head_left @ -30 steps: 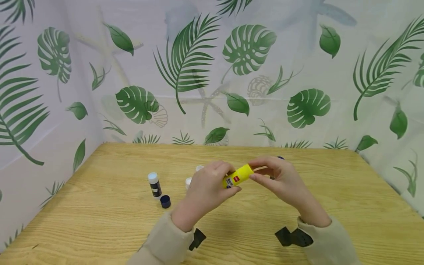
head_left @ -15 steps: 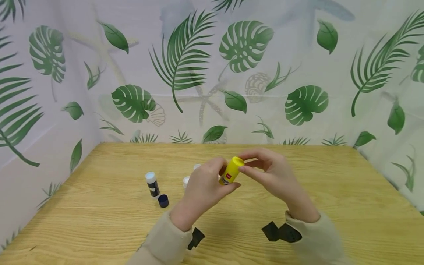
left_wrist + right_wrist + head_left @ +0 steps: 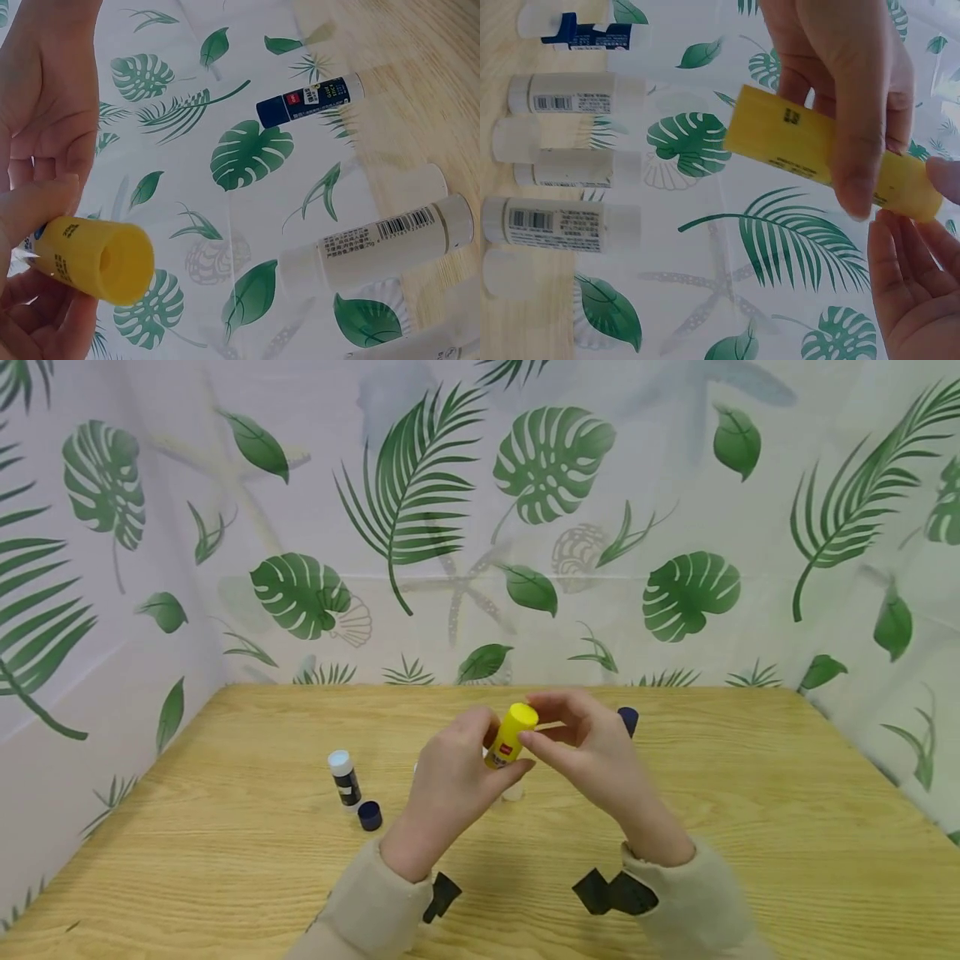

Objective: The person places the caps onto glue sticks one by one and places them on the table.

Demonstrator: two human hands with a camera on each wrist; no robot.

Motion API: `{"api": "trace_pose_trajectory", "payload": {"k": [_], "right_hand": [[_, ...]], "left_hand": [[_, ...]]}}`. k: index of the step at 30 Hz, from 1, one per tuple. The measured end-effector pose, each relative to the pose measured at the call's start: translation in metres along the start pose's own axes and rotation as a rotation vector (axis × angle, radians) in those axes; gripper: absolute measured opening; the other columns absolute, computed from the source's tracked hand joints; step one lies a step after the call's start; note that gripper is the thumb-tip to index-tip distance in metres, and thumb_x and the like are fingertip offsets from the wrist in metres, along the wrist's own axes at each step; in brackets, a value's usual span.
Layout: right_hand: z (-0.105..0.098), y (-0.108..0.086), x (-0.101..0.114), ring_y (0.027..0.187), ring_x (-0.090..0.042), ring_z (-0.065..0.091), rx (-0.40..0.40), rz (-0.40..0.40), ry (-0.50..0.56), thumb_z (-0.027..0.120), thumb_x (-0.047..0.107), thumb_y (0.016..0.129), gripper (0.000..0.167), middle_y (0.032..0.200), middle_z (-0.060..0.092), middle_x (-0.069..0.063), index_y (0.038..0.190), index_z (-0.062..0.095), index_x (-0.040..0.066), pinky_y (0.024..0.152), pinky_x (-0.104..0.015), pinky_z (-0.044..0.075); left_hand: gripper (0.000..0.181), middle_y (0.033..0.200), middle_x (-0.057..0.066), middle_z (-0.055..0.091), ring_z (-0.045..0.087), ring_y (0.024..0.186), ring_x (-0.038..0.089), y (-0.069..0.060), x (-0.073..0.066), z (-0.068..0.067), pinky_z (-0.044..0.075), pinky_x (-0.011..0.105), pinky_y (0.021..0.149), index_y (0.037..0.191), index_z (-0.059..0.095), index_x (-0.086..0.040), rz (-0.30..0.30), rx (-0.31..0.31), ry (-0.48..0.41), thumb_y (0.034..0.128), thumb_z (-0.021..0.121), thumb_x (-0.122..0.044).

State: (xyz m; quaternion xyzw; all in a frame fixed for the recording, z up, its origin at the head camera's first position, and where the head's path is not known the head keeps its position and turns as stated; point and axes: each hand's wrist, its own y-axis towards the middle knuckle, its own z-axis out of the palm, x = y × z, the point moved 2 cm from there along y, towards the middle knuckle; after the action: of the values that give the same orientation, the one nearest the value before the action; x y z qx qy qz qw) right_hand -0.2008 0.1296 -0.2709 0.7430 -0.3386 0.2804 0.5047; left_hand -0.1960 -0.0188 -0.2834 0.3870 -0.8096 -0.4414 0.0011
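Note:
A yellow glue stick (image 3: 508, 737) is held above the table, tilted, its flat yellow end up in the head view. My left hand (image 3: 450, 781) grips it around the lower body. My right hand (image 3: 588, 750) pinches the upper end between thumb and fingers. In the left wrist view the glue stick's hollow round base (image 3: 124, 262) faces the camera. Much of the printed label lies hidden under my fingers. The right wrist view shows the yellow body (image 3: 780, 135) sticking out past the left hand, with right fingers (image 3: 907, 255) at its other end.
On the left stands a dark-labelled glue stick (image 3: 346, 779) with a pale top, beside a navy cap (image 3: 370, 816). A navy-capped glue stick (image 3: 307, 101) stands at the back right. Several white glue sticks (image 3: 570, 94) and loose white caps (image 3: 516, 140) sit behind my hands.
Both hands have moved left with the yellow glue stick, which has swung more upright. A navy cap behind my right hand shows more clearly now.

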Motion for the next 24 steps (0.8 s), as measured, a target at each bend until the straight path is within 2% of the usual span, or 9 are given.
{"api": "trace_pose_trajectory", "payload": {"k": [3, 8, 19, 24], "right_hand": [[0.007, -0.001, -0.002, 0.085, -0.017, 0.058, 0.007, 0.036, -0.018, 0.067, 0.000, 0.076, 0.034, 0.098, 0.058, -0.012, 0.108, 0.053, -0.004, 0.071, -0.028, 0.049], [0.013, -0.003, -0.003, 0.083, -0.018, 0.059, -0.001, 0.046, -0.031, 0.068, 0.001, 0.075, 0.037, 0.097, 0.059, -0.011, 0.109, 0.053, -0.002, 0.070, -0.028, 0.050], [0.010, -0.002, -0.005, 0.083, -0.021, 0.061, 0.005, 0.073, -0.056, 0.067, -0.001, 0.075, 0.037, 0.097, 0.059, -0.014, 0.109, 0.052, -0.004, 0.069, -0.026, 0.050], [0.002, 0.000, -0.009, 0.084, -0.024, 0.060, -0.033, 0.065, -0.104, 0.067, -0.003, 0.074, 0.037, 0.097, 0.059, -0.016, 0.109, 0.053, -0.006, 0.069, -0.026, 0.050]], "left_hand": [[0.030, 0.068, 0.000, 0.048, 0.041, 0.055, 0.009, 0.000, 0.001, 0.000, 0.039, 0.019, 0.049, 0.079, 0.051, -0.006, 0.019, -0.027, 0.023, 0.0680, 0.077, -0.017], [0.029, 0.067, 0.000, 0.047, 0.040, 0.054, 0.010, 0.000, 0.002, -0.001, 0.040, 0.019, 0.050, 0.079, 0.051, -0.006, 0.033, -0.050, 0.043, 0.0675, 0.076, -0.014], [0.033, 0.075, 0.004, 0.050, 0.046, 0.060, 0.011, 0.000, 0.003, 0.003, 0.044, 0.020, 0.054, 0.085, 0.053, -0.004, 0.048, -0.017, 0.051, 0.0692, 0.076, -0.022], [0.035, 0.079, 0.005, 0.053, 0.050, 0.064, 0.013, 0.000, 0.004, 0.003, 0.045, 0.022, 0.054, 0.086, 0.053, -0.005, 0.036, 0.000, 0.066, 0.0677, 0.077, -0.021]]}}
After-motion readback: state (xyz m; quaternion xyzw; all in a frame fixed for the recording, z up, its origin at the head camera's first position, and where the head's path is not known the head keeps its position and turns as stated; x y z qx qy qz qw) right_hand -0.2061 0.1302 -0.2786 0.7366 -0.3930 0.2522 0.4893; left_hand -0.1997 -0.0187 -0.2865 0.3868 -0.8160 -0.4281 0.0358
